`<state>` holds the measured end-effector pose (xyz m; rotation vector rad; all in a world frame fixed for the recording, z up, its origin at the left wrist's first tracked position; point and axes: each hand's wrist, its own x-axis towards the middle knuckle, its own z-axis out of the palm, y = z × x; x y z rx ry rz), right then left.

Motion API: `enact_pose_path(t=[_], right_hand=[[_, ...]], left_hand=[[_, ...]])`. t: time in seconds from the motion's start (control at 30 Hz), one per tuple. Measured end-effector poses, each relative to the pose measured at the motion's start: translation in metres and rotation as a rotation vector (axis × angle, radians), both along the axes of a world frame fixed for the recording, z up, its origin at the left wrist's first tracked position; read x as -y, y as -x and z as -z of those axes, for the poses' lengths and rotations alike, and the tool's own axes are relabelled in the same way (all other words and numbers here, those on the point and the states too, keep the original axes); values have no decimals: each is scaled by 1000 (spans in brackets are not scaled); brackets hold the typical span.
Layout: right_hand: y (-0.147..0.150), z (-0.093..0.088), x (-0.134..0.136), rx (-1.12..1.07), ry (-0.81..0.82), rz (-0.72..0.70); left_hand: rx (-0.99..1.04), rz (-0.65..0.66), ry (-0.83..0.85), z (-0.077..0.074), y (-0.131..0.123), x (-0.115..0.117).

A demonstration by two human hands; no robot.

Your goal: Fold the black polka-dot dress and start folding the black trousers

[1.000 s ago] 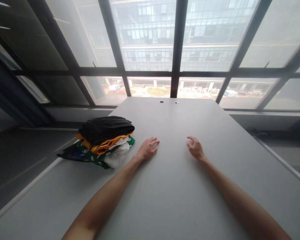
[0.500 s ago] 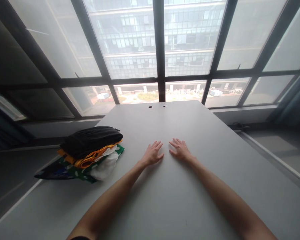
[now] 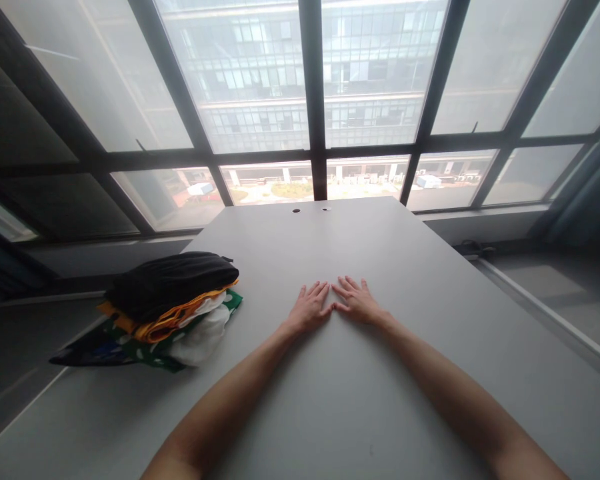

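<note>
Head view. A grey table runs from the near edge of the frame away to a wall of windows with dark frames. Two small round holes sit side by side near the table's far end. Through the glass an office building shows in haze. A blue-grey curtain hangs at the far right. On the table's left edge, well left of the hands, lies a stack of folded clothes: a black garment on top, then an orange layer, a white piece and a green fabric with white dots at the bottom, part of which overhangs the edge.

The left hand and the right hand both lie spread, palm down, on the bare tabletop near its middle. Neither holds anything, and the only thing they touch is the table. The fingers are loosely fanned and point toward the windows.

The hands sit just beside each other, thumbs turned inward. Whether the thumb tips actually touch cannot be told. Both forearms are bare and stretched forward, converging from the lower corners of the frame to form a narrow V, and they rest low over the surface
</note>
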<state>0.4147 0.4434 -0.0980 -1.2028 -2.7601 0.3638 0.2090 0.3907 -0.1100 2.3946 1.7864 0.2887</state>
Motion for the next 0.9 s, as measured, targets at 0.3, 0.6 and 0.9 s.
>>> enact_pose_path(t=[0.3,0.6,0.9], right_hand=[[-1,1,-1,-28,8,2],[2,9,-5,-48,2,29],[4,12,-7,-69,17,41]], left_hand=[[8,-8,1,-1,1,1],[33,0,1,-3,1,3],[37,7,-7,-2,2,4]])
